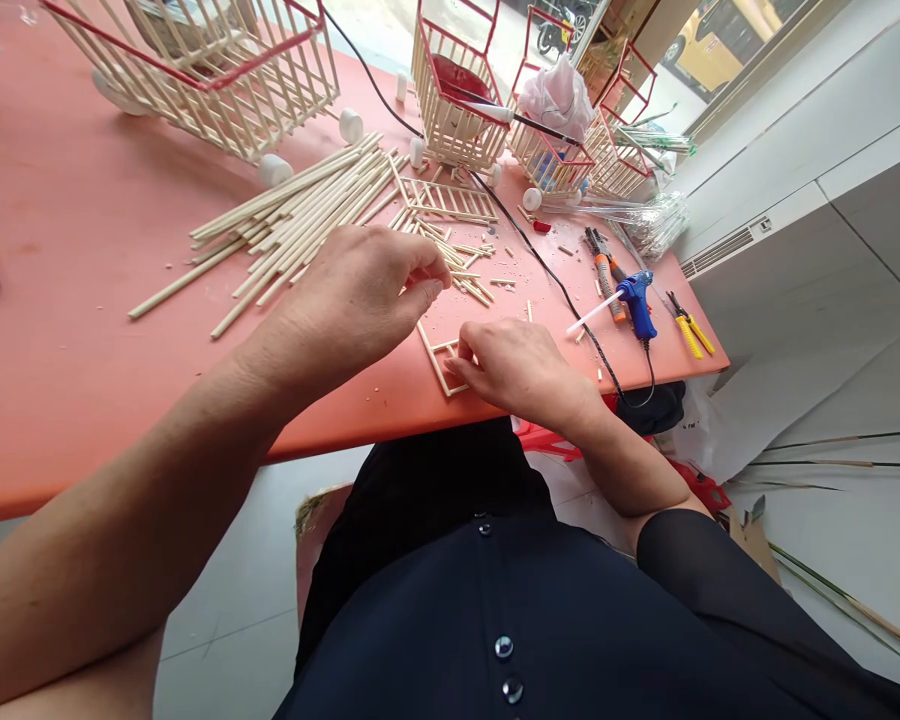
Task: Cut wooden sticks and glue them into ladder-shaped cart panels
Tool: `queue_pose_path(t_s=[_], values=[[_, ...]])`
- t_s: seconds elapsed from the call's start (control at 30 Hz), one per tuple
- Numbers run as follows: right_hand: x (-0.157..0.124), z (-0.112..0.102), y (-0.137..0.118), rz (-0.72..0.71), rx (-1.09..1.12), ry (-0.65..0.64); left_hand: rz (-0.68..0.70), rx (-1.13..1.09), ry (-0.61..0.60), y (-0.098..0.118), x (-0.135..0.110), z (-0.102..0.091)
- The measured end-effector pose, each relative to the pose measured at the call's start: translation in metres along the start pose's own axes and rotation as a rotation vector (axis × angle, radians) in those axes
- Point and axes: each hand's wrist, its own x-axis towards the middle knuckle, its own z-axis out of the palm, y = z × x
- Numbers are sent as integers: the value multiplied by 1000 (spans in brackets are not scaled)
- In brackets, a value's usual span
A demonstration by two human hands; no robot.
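My left hand (371, 290) hovers over the table's front part, thumb and fingers drawn together in a pinch. Whatever its fingertips hold, if anything, is too small to make out. Just below and to the right, my right hand (521, 365) has its curled fingers and thumb on a small ladder-like frame of thin wooden sticks (436, 365), which lies flat near the table edge. The hand covers the frame's right part. Beyond my left hand are a pile of long wooden sticks (292, 225), shorter cut sticks (469, 275) and another ladder-like stick panel (450, 200).
Stick-built carts with red rims stand at the back, a large cart (217, 90) at left and a smaller cart (461, 95) mid-table. To the right lie a blue glue gun (637, 300) with its black cord, orange-handled pliers (606, 270) and yellow-handled cutters (691, 328).
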Motion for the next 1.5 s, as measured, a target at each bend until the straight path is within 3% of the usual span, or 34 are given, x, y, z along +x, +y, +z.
queue_pose_path(t_s=[0.13, 0.27, 0.5, 0.67, 0.73, 0.93, 1.0, 1.07, 1.13, 1.23, 1.33, 1.4, 1.5], values=[[1, -2, -6, 47, 2, -37, -12, 15, 1, 0, 0, 0], [2, 4, -3, 51, 46, 4, 8, 65, 5, -1, 0, 1], [2, 11, 21, 86, 374, 256, 39, 78, 82, -6, 4, 0], [7, 17, 33, 35, 680, 474, -44, -274, -162, -6, 8, 7], [10, 22, 31, 38, 738, 510, -72, -384, -204, -4, 6, 12], [17, 35, 20, -22, 740, 581, -107, -395, -94, -4, -2, 22], [18, 40, 29, -89, 729, 629, -97, -421, -39, -5, -3, 24], [17, 44, 53, -149, 702, 765, -123, -423, -22, -5, -3, 26], [13, 49, 91, -66, 622, 941, -164, -404, -27, -5, -3, 27], [-1, 54, 160, 312, 437, 1000, -184, -389, -35, -3, -1, 28], [-19, 60, 209, 702, 328, 806, -177, -386, -36, 1, -1, 28], [-26, 64, 222, 809, 278, 662, -178, -391, -32, 5, -2, 28], [-25, 68, 225, 856, 235, 528, -174, -388, -38, 9, -4, 27]])
